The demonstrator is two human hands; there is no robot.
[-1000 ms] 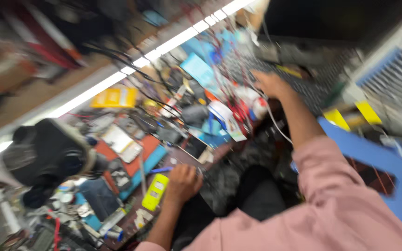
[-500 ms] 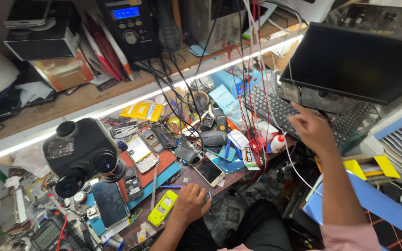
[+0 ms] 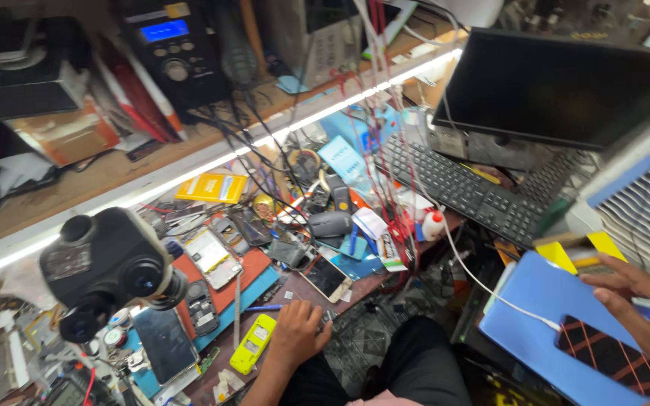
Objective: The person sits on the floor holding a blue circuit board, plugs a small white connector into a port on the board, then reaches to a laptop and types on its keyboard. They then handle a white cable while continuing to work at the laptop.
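My left hand rests knuckles-up on the front edge of a cluttered repair bench, fingers curled on the surface. A yellow-green handset lies just to its left, and a smartphone lies face up just beyond it. Whether the fingers pinch anything is hidden. At the far right, my right hand hovers with fingers spread over a blue board. It holds nothing. A dark phone with a red grid pattern lies on the board below that hand, with a white cable running to it.
A black stereo microscope stands at the bench's left. A black keyboard and a dark monitor sit at the back right. Red wires hang over the middle. A black mouse, opened phones and parts crowd the bench. A white grille is at the right.
My right hand has left the keyboard and swung right and toward me, over the blue board. My left hand stays on the bench edge. The view has steadied.
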